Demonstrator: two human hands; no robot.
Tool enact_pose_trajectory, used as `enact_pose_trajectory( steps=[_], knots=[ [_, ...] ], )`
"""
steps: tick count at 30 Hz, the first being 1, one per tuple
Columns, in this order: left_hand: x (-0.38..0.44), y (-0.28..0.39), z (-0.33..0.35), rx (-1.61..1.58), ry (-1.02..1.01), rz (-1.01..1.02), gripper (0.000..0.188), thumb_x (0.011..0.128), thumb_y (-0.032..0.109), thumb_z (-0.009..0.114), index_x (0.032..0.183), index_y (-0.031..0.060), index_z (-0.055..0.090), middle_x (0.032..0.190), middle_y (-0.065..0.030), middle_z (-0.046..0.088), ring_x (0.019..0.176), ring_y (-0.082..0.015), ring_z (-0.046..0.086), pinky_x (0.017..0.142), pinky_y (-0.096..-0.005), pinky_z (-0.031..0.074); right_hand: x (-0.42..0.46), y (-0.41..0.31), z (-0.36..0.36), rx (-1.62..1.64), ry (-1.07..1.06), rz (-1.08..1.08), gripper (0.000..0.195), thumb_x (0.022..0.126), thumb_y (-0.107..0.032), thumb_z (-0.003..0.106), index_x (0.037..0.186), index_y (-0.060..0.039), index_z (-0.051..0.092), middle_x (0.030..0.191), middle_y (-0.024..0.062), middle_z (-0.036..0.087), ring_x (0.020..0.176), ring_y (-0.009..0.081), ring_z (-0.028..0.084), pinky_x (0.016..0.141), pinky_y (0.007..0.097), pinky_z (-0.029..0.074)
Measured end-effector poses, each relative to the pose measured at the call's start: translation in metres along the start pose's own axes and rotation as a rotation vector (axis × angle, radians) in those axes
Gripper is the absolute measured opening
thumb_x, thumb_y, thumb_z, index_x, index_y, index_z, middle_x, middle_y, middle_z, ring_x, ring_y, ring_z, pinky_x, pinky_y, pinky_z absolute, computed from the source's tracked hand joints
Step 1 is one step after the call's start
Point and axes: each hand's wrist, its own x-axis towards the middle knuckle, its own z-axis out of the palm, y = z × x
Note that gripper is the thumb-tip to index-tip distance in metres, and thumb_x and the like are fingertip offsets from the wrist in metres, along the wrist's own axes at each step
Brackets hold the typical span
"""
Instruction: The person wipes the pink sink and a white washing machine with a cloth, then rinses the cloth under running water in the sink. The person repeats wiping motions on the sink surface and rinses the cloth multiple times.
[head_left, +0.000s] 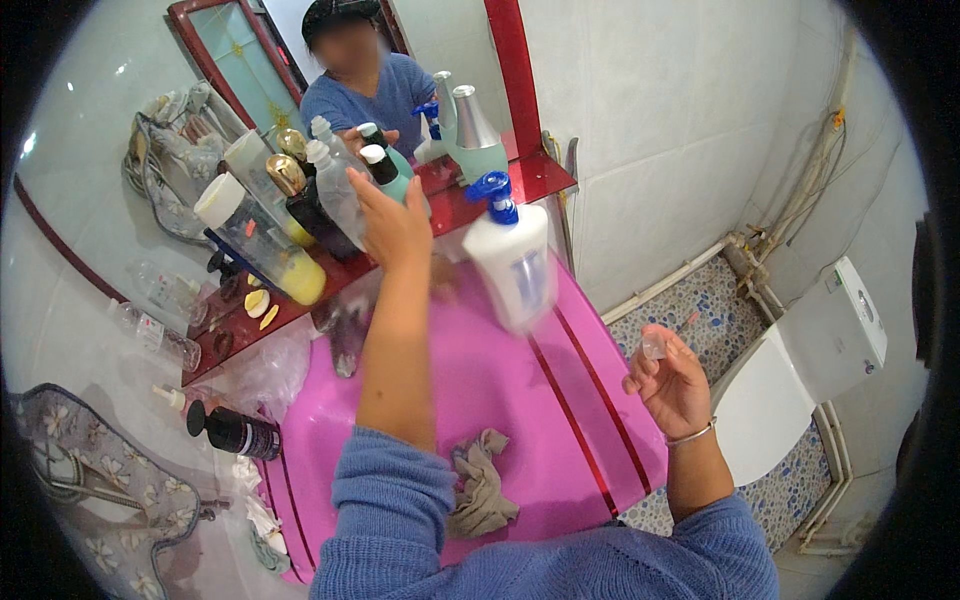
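My left hand (394, 225) is raised at the red shelf (450, 196) below the mirror, its fingers around a teal bottle with a black neck and white cap (388, 171). Beside it stands a clear plastic bottle (339, 191). My right hand (667, 379) is over the right end of the pink washbasin (480, 360), its fingers closed on a small translucent plastic cap (654, 346). Between the hands is a white pump bottle with a blue head (510, 262), slightly blurred. A crumpled grey-brown cloth (481, 484) lies on the near part of the basin.
The shelf also holds a large clear jar with yellow contents (262, 244), a dark bottle with a gold cap (319, 217) and a silver-topped bottle (478, 139). A metal faucet (346, 341) stands behind the basin. Left is a black pump bottle (244, 433); right, a white toilet (761, 409).
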Motion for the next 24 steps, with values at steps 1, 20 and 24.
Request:
enact_pose_trajectory(
  steps=[1, 20, 24],
  knots=[
    [0.001, 0.002, 0.003, -0.019, -0.001, -0.023, 0.079, 0.078, 0.034, 0.059, 0.133, -0.0020, 0.015, 0.126, -0.0237, 0.039, 0.109, -0.0390, 0.045, 0.089, -0.0446, 0.038, 0.000, 0.000, -0.001, 0.004, 0.007, 0.001, 0.031, 0.085, -0.018, 0.052, 0.110, -0.0008, 0.051, 0.069, 0.0057, 0.050, 0.064, 0.0181, 0.049, 0.061, 0.0357, 0.047],
    [-0.043, 0.036, -0.085, -0.561, -0.027, -0.192, 0.053, 0.084, 0.026, 0.058, 0.122, -0.0046, 0.039, 0.102, -0.0126, 0.053, 0.094, -0.0214, 0.053, 0.080, -0.0336, 0.044, -0.037, -0.024, -0.015, 0.072, -0.038, -0.118, 0.038, 0.086, -0.021, 0.053, 0.114, 0.0043, 0.047, 0.072, 0.0038, 0.049, 0.068, 0.0162, 0.050, 0.064, 0.0338, 0.046],
    [-0.098, 0.055, -0.152, -1.261, -0.637, -0.197, 0.056, 0.087, 0.030, 0.050, 0.129, 0.0001, 0.028, 0.096, -0.0131, 0.054, 0.085, -0.0247, 0.056, 0.075, -0.0381, 0.047, -0.046, -0.022, 0.001, 0.111, -0.167, -0.101, 0.039, 0.087, -0.023, 0.052, 0.113, 0.0047, 0.047, 0.073, 0.0029, 0.049, 0.067, 0.0151, 0.049, 0.064, 0.0333, 0.046]
  ],
)
